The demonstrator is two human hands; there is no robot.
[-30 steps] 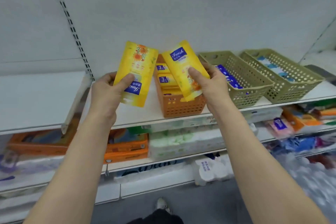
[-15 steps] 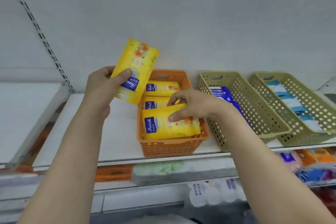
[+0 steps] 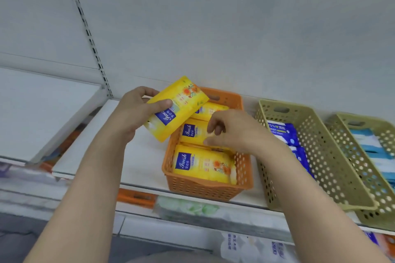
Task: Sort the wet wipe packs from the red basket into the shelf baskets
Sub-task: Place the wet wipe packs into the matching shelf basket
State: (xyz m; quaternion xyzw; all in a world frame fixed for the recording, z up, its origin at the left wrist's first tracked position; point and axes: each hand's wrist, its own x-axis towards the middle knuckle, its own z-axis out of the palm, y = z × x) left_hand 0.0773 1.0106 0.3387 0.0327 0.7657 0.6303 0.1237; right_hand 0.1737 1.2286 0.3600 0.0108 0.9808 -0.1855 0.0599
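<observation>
Pinching one yellow wipe pack (image 3: pixel 177 109), the left hand (image 3: pixel 136 113) could drop it outside the orange basket (image 3: pixel 242 168); right hand's (image 3: pixel 233 132) grip seemingly curled, empty.

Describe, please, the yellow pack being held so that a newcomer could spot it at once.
On the white shelf stands an orange basket with yellow packs lying flat inside. Above its left rim, the left hand grips one more yellow pack. It alone is lifted and tilted, clear of the basket.
</observation>
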